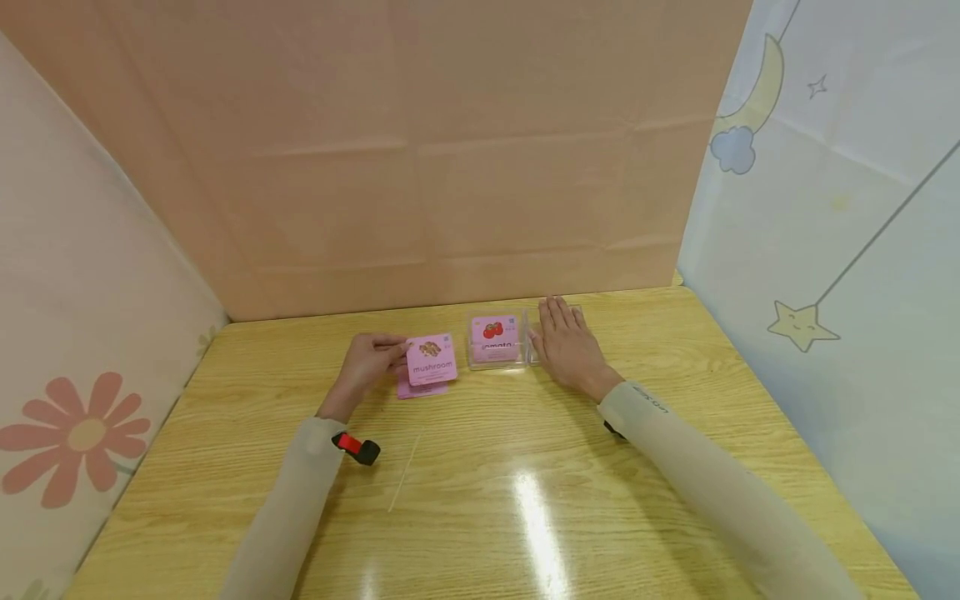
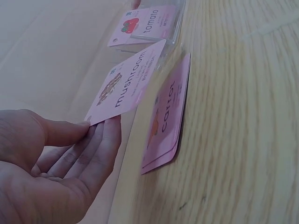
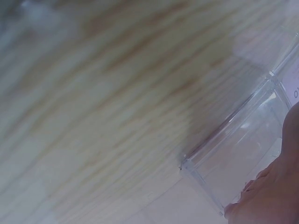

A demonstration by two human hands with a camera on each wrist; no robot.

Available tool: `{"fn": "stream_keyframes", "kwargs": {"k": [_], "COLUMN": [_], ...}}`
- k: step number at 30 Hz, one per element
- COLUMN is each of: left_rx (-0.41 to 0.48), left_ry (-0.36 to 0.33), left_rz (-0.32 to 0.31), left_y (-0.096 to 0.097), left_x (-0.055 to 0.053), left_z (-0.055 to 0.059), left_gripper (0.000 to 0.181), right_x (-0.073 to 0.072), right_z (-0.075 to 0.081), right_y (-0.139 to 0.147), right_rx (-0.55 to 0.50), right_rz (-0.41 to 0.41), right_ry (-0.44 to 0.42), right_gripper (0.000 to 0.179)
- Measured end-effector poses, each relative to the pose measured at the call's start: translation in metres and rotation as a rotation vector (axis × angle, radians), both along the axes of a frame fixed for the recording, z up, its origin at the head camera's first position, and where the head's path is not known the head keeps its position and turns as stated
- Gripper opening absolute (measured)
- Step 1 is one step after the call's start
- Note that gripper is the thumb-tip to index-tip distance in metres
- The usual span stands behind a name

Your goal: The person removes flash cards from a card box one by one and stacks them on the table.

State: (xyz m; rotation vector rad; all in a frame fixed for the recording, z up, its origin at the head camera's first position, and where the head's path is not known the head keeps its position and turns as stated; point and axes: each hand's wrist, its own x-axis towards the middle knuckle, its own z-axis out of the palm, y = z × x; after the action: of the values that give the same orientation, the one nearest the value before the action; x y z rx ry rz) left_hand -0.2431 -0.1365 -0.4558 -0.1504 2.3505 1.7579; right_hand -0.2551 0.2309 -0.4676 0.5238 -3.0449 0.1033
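Observation:
Between thumb and fingers, my left hand (image 1: 369,364) pinches a pink mushroom card (image 2: 128,86) by its edge, raised over a small stack of pink cards. A carrot card (image 2: 169,109) tops that stack on the table. To the right, a clear hinged plastic case (image 1: 497,364) lies opened out, with a tomato card (image 1: 495,331) in its left half. My right hand (image 1: 567,343) rests flat over the right half (image 3: 233,154) of the case, fingers straight, covering most of it.
The wood-grain table (image 1: 480,467) meets a plain peach backdrop (image 1: 420,167) just behind the case. Printed cloth panels stand at both sides. A thin pale strip (image 1: 406,471) lies on the table in front of the left hand.

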Motion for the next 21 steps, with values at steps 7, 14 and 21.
{"fn": "stream_keyframes", "kwargs": {"k": [7, 14, 21], "left_rx": [-0.020, -0.061, -0.042], "left_ry": [-0.027, -0.036, -0.029], "left_rz": [0.017, 0.026, 0.014], "left_y": [-0.0049, -0.0094, -0.0108], "left_x": [0.0000, 0.0026, 0.0016], "left_z": [-0.0031, -0.0051, -0.0100], "left_gripper": [0.037, 0.035, 0.034], "right_x": [-0.0009, -0.0014, 0.0000], "right_z": [-0.0003, 0.0006, -0.0002], "right_y": [-0.0003, -0.0011, -0.0003], "right_rx": [0.005, -0.003, 0.001], "right_rz": [0.002, 0.011, 0.004], "right_ry": [0.007, 0.000, -0.005], "right_gripper": [0.072, 0.072, 0.072]}}
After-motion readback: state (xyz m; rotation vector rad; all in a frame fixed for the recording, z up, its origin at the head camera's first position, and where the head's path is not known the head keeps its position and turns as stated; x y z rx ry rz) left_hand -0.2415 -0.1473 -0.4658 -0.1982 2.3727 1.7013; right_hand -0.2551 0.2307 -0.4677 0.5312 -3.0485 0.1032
